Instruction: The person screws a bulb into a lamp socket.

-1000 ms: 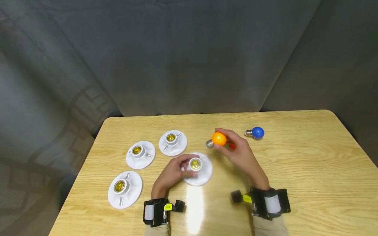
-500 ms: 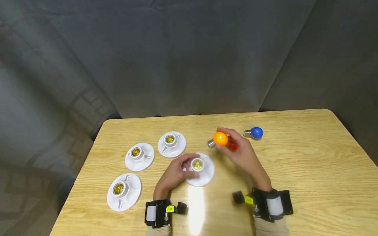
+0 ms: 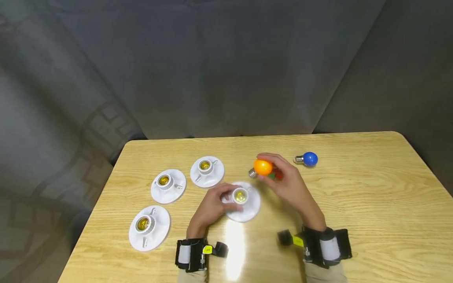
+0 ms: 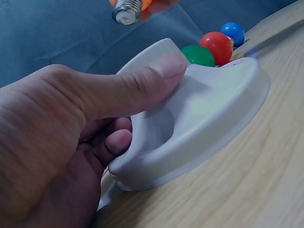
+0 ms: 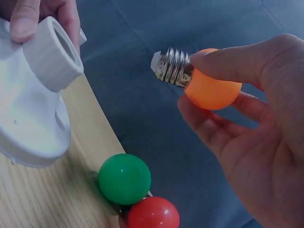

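My left hand (image 3: 214,206) grips a white round lamp holder (image 3: 251,204) by its raised socket, thumb on the near side. In the left wrist view the thumb (image 4: 142,88) presses against the socket wall, and the base is tilted just over the wood. An orange light bulb (image 3: 263,167) is pinched between the thumb and fingers of my right hand (image 3: 288,179). Its metal screw end (image 5: 173,68) points left toward the holder's socket opening (image 5: 64,47), with a gap between them. Beyond my right hand lie a green bulb (image 5: 124,179) and a red bulb (image 5: 154,214), partly hidden in the head view.
Three more white lamp holders stand on the left of the wooden table: a near one (image 3: 150,228), a middle one (image 3: 168,186) and a far one (image 3: 207,171). A blue bulb (image 3: 310,159) lies at the back right. Dark curtain (image 3: 226,70) hangs behind the table.
My left hand has shifted slightly right with the lamp holder, bringing it closer to the orange bulb. My right hand stays nearly in place, still holding the bulb.
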Demonstrator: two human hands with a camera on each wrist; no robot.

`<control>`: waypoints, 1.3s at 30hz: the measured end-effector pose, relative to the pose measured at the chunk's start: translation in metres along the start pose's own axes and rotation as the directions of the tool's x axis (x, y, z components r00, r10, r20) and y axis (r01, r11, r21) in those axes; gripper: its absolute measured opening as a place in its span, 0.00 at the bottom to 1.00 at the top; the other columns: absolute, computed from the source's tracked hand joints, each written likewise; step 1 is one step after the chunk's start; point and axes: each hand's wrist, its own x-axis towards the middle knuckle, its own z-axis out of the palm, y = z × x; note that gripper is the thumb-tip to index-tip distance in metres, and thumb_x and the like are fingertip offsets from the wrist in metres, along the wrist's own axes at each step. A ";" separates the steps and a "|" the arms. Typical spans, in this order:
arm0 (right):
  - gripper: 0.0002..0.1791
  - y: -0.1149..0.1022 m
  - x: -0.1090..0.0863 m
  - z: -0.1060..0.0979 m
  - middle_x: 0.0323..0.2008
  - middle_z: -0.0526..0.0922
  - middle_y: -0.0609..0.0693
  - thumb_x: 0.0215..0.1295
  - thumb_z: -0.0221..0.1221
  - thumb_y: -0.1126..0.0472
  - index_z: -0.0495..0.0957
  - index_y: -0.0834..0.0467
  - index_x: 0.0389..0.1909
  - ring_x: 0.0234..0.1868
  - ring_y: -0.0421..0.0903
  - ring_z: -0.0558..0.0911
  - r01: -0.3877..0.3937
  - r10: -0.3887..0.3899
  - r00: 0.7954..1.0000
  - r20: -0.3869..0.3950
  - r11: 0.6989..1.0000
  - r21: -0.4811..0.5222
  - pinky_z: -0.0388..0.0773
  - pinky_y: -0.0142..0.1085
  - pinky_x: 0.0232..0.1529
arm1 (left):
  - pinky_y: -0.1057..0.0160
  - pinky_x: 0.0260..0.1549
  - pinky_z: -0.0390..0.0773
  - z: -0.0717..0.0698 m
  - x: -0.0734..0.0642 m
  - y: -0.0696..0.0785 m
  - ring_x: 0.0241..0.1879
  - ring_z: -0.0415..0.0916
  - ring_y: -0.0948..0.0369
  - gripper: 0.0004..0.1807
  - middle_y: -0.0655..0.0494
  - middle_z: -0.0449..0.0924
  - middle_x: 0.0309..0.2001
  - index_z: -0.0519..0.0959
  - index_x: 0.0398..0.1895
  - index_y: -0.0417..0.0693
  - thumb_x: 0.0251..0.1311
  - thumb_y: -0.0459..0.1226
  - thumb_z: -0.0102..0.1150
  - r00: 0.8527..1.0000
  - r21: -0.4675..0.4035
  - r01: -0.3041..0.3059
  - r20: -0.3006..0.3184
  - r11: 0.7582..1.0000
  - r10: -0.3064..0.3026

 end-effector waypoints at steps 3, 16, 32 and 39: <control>0.29 0.000 -0.001 0.001 0.58 0.77 0.57 0.53 0.65 0.76 0.74 0.62 0.59 0.56 0.40 0.76 0.003 -0.003 1.000 0.015 0.998 0.060 0.72 0.22 0.57 | 0.66 0.48 0.71 0.001 0.000 -0.001 0.44 0.73 0.63 0.29 0.62 0.83 0.44 0.84 0.48 0.56 0.35 0.39 0.79 1.000 0.007 -0.002 0.005 1.000 0.002; 0.24 -0.006 -0.001 0.003 0.62 0.76 0.52 0.62 0.63 0.66 0.76 0.56 0.61 0.61 0.50 0.76 0.006 -0.002 0.994 0.112 0.999 -0.036 0.78 0.30 0.54 | 0.62 0.47 0.70 0.006 0.001 0.004 0.44 0.70 0.62 0.29 0.62 0.81 0.43 0.82 0.51 0.56 0.39 0.41 0.77 0.999 0.017 0.026 0.020 1.000 -0.026; 0.22 -0.011 -0.001 0.007 0.62 0.76 0.49 0.65 0.61 0.62 0.76 0.51 0.61 0.65 0.49 0.72 0.048 -0.026 0.976 0.217 0.994 -0.098 0.71 0.52 0.64 | 0.55 0.53 0.71 0.006 0.004 0.001 0.49 0.72 0.61 0.29 0.64 0.83 0.49 0.82 0.52 0.62 0.40 0.43 0.77 1.000 0.003 0.026 0.015 1.000 -0.026; 0.23 -0.013 0.000 0.008 0.60 0.79 0.51 0.62 0.63 0.63 0.76 0.53 0.60 0.62 0.51 0.76 0.065 -0.034 0.971 0.236 0.990 -0.122 0.76 0.50 0.59 | 0.51 0.60 0.68 0.006 0.003 0.001 0.55 0.72 0.61 0.30 0.65 0.81 0.55 0.81 0.54 0.63 0.41 0.43 0.76 1.000 0.010 0.010 0.029 1.000 -0.011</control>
